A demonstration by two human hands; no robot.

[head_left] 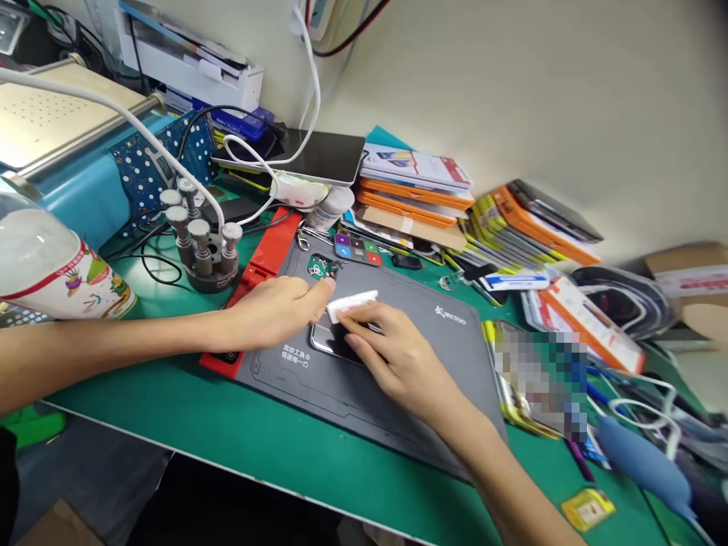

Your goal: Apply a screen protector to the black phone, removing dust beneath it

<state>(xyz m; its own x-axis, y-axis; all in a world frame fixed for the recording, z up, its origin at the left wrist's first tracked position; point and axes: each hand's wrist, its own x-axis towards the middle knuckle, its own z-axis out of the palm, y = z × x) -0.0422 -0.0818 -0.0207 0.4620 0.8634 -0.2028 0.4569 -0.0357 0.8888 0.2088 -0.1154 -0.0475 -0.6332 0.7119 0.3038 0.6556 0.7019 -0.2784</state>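
Note:
On a grey work mat [432, 364] lies a phone [327, 340], its dark glossy face up, partly covered by my hands. My right hand [398, 353] reaches over it, fingers closed on a flat white piece [356, 301] that looks like a folded wipe. This piece is just above or against the phone; I cannot tell which. Beside the phone's upper left, my left hand [284, 307] is closed, thumb and fingers together; whatever they pinch is hidden. Small metal parts [321, 265] sit just beyond it on the mat.
A red holder [273, 246] runs along the mat's left edge. Screwdrivers in a round stand [205, 262] and a patterned cup [62, 269] stand left. Stacked boxes [412, 186] line the wall. A blue-handled tool [642, 462] and cables lie right.

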